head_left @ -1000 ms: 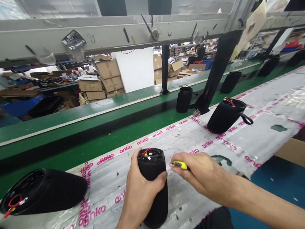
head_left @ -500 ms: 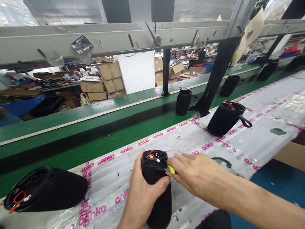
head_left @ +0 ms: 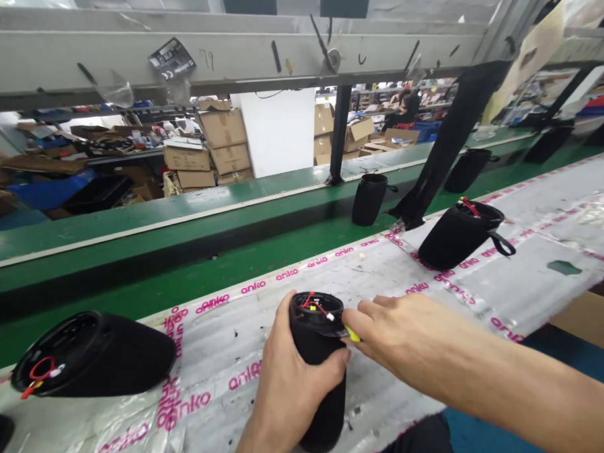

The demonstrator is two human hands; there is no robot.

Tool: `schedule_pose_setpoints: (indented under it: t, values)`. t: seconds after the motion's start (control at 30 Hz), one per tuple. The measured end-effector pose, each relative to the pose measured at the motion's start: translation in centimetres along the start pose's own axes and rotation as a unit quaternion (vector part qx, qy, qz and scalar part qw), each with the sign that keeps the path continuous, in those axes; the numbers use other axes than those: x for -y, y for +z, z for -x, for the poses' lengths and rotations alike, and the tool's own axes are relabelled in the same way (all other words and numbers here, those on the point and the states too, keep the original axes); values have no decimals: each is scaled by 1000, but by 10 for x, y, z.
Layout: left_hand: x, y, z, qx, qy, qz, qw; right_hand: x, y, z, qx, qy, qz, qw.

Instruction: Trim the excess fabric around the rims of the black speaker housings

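Lower centre: left hand (head_left: 291, 380), clasping black cylinder (head_left: 330, 417); right hand (head_left: 399, 327), pinching yellow cutter (head_left: 353, 334) near rim (head_left: 313, 324); blade (head_left: 334, 332) best shallow, off thumb (head_left: 335, 369).

Your black fabric-covered cylinder (head_left: 321, 391) is standing nearly upright in your left hand (head_left: 297, 378), over the pink-printed white sheeting (head_left: 212, 348). Its open top is facing up and showing red wires with yellow and white connectors. Your yellow-handled cutter (head_left: 352, 334) is sitting in your right hand (head_left: 385, 329), partly hidden, its blade pointing left along the cylinder's side just below the rim.
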State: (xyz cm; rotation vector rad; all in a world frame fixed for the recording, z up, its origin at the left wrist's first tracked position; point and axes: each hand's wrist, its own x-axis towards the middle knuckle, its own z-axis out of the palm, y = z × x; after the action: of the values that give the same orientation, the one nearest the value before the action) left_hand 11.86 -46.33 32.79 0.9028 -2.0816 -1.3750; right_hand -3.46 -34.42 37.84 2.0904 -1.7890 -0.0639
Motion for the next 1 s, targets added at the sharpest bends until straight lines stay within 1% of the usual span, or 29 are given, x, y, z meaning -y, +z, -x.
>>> schedule_pose_setpoints:
  t: [0.07,0.2,0.3,0.43,0.5,0.57,0.63,0.73,0.8,0.83,0.87,0.93,0.97,1.0]
  values:
    - [1,3,1,-18,-3,-14,1000,0,-4,-1,7,-7,14,1000]
    - [1,7,0,-53,-40,-22,998,3,-4,-4,37,1,26,999]
    - [0,6,-2,-56,-40,-16,998,5,-5,-10,73,12,20,997]
    - [-1,4,-4,-64,-35,-39,997,8,-14,-19,128,24,-2,991]
    - [-2,5,-4,-65,-33,-43,996,10,-18,-21,138,32,-7,990]
    - [-3,6,-3,-65,-24,-48,996,10,-18,-21,128,45,-15,991]
    - [-4,8,-4,-66,-17,-51,996,8,-13,-17,94,53,-32,994]
    - [-3,7,-7,-56,-4,-28,998,4,-1,-4,1,52,-81,995]
    - [-2,4,-11,-40,13,-4,999,3,6,7,-81,69,-126,986]
    - [-1,2,-12,-33,18,5,999,4,8,12,-136,88,-159,974]
    - [1,0,-14,-27,20,9,999,5,8,16,-194,113,-199,954]
    - [2,-3,-14,-23,17,6,1000,6,5,21,-293,165,-278,900]
    - [2,-3,-14,-29,18,2,999,7,4,22,-313,186,-310,878]
    - [2,-2,-12,-43,21,-1,999,9,2,21,-309,198,-331,869]
